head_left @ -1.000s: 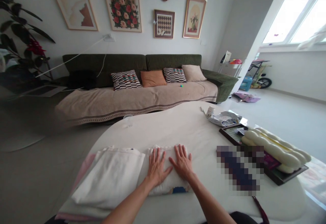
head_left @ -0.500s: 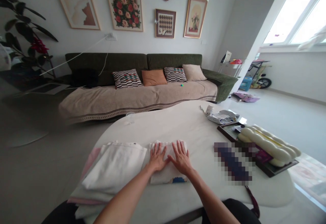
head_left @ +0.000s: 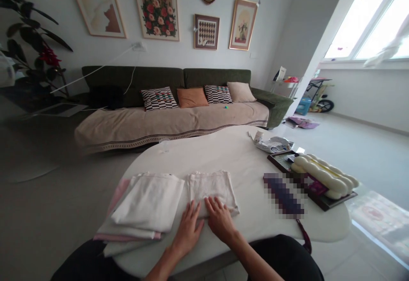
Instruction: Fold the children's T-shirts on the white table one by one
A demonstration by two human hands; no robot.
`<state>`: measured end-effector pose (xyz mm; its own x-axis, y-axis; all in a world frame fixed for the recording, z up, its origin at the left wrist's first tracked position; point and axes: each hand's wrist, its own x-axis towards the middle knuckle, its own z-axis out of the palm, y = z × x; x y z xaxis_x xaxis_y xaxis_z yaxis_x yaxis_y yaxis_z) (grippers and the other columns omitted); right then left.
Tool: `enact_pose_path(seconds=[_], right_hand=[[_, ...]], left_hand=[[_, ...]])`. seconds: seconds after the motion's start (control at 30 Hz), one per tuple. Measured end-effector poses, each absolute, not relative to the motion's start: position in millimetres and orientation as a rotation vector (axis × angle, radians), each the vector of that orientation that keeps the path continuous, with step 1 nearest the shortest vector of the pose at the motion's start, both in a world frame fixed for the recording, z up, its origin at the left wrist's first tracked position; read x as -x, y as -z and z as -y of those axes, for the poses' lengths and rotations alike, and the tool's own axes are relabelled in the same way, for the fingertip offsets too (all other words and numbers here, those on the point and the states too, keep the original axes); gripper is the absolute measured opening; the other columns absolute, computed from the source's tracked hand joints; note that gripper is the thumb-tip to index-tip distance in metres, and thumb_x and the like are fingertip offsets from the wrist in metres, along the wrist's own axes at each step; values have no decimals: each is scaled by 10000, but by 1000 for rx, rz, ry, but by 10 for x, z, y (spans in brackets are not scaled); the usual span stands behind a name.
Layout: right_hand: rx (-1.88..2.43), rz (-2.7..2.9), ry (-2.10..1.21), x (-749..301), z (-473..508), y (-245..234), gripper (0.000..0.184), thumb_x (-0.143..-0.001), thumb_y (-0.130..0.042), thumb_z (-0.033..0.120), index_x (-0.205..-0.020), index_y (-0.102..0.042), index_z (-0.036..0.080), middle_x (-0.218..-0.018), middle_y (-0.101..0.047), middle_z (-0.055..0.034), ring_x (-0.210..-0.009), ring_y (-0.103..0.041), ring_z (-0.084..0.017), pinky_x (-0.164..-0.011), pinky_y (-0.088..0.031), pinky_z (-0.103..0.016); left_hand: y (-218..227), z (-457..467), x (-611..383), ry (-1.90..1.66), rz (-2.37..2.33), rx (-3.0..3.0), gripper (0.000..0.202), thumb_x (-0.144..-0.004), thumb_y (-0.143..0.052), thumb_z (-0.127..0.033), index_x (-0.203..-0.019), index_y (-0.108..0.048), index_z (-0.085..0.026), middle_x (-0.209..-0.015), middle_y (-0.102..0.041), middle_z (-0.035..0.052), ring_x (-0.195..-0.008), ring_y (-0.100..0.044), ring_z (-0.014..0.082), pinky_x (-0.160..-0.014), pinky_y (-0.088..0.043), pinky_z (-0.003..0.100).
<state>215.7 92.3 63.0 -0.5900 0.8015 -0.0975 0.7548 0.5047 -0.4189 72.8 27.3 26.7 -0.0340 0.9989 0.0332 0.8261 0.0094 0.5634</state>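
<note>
A folded white cloth (head_left: 211, 185), probably a garment, lies flat on the pale table (head_left: 204, 153) in front of me. My right hand (head_left: 221, 219) rests on its near edge with the fingers stretched out. At the cloth's near left corner is my left hand (head_left: 189, 227), its fingers straight and touching the edge or the tabletop beside it. To the left sits a stack of folded white fabric (head_left: 150, 200), with pink cloth (head_left: 119, 193) showing under the top piece. Neither hand grips anything.
On the right stand a dark tray (head_left: 326, 202) with a puffy cream-coloured holder (head_left: 324, 174) and a crinkled packet (head_left: 273, 144) behind it. A pixelated dark object (head_left: 284, 195) with a strap lies nearer. Beyond the table is a green sofa (head_left: 217, 76) with cushions.
Both hands have slid back towards me, from the middle of the cloth to its near edge. The blue patch at that edge no longer shows. The view has shifted slightly.
</note>
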Motion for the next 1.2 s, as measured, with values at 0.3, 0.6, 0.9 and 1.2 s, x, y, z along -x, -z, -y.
enact_pose_path(seconds=[0.3, 0.6, 0.9, 1.2], right_hand=[[1286, 1963, -1376, -2052, -1558, -1054, 256, -755, -421, 163, -925, -608, 200, -726, -640, -26, -709, -605, -159, -705, -484, -327], [813, 903, -1709, -2079, -1930, -1481, 228, -609, -524, 171, -832, -498, 210, -771, -629, 30, -688, -598, -104, -704, -499, -266], [1157, 609, -1748, -2837, -771, -455, 276, -529, -662, 282, -690, -449, 213, -639, -628, 13, -641, -642, -179, -601, -491, -302], [1534, 1756, -779, -2994, -1194, -641, 464, -738, -460, 476, -1130, -529, 238, -1288, -460, -94, -1213, -377, -269, -966, -312, -415]], left_hand=[[-169, 43, -681, -1071, -1707, -1446, 627, -859, -352, -442, -1393, -153, -180, -1454, -175, 67, -1322, -162, 174, -1093, -105, 345], [-992, -677, -793, -1418, -1015, -381, 653, -812, -339, -611, -1362, -68, -389, -1397, -287, 135, -1014, -576, 218, -884, -403, 383], [-538, -869, -726, -1285, -1450, -599, 467, -825, -483, -346, -1264, -350, -261, -1239, -479, 103, -901, -596, 160, -700, -468, 249], [-438, -1055, -902, -1222, -1714, -1032, 569, -607, -610, -106, -1160, -486, -159, -1174, -524, 105, -1154, -434, 235, -978, -322, 323]])
